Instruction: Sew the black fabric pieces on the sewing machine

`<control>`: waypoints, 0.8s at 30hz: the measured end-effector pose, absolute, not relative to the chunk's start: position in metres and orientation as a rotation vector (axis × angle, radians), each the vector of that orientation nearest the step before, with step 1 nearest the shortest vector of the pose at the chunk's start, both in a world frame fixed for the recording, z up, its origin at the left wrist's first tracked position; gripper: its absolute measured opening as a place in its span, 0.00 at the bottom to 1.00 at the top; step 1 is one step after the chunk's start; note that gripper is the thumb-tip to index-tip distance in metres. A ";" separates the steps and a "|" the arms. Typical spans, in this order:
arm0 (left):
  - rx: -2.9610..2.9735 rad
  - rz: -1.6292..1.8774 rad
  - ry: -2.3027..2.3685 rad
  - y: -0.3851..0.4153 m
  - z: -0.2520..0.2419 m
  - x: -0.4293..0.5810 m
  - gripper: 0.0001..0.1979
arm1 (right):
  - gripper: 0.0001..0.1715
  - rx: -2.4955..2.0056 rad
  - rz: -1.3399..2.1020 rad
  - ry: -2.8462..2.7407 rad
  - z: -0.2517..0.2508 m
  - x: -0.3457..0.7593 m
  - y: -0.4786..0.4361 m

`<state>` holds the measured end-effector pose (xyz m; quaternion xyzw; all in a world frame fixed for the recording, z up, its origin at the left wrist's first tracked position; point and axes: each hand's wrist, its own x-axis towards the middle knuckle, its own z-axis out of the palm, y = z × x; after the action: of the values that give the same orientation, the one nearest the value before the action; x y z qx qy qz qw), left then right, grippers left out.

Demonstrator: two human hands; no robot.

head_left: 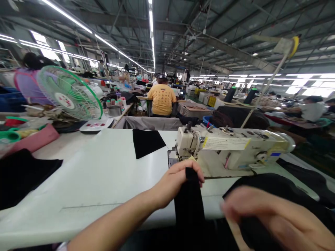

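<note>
A cream sewing machine [230, 148] stands on the white table [99, 174]. My left hand [178, 181] is closed on the top end of a black fabric strip [190, 205], right in front of the machine's needle area. My right hand [264, 216] is low at the right, blurred by motion, over a heap of black fabric [274, 181]; its fingers cannot be made out.
A black fabric square [146, 141] lies behind my left hand. More black cloth [23, 174] lies at the left edge. A green table fan [70, 94] stands at the back left. A person in a yellow shirt [162, 99] sits ahead, with others at nearby tables.
</note>
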<state>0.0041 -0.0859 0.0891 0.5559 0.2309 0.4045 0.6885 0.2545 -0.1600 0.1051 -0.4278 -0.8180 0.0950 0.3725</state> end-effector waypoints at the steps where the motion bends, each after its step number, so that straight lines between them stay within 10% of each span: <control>1: 1.179 0.854 0.465 -0.086 0.085 0.006 0.07 | 0.19 -1.107 0.265 -2.096 0.105 0.239 -0.154; 4: 1.169 0.703 0.340 -0.090 0.071 0.011 0.15 | 0.25 -1.011 0.402 -2.100 0.099 0.197 -0.136; 8: 1.385 0.601 0.408 -0.070 0.056 -0.002 0.21 | 0.06 -0.786 0.556 -1.919 0.078 0.169 -0.122; 15: 2.236 0.565 1.543 0.030 0.026 -0.081 0.16 | 0.16 -1.074 0.731 -1.865 0.040 0.134 -0.095; 24: 2.562 0.193 1.734 0.024 0.007 -0.124 0.17 | 0.12 -1.056 0.175 -2.337 -0.030 0.086 -0.029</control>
<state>-0.1238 0.0235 0.0071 0.8264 0.5592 0.0621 0.0209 0.0857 -0.0291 -0.0298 -0.3942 -0.8724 0.0654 0.2817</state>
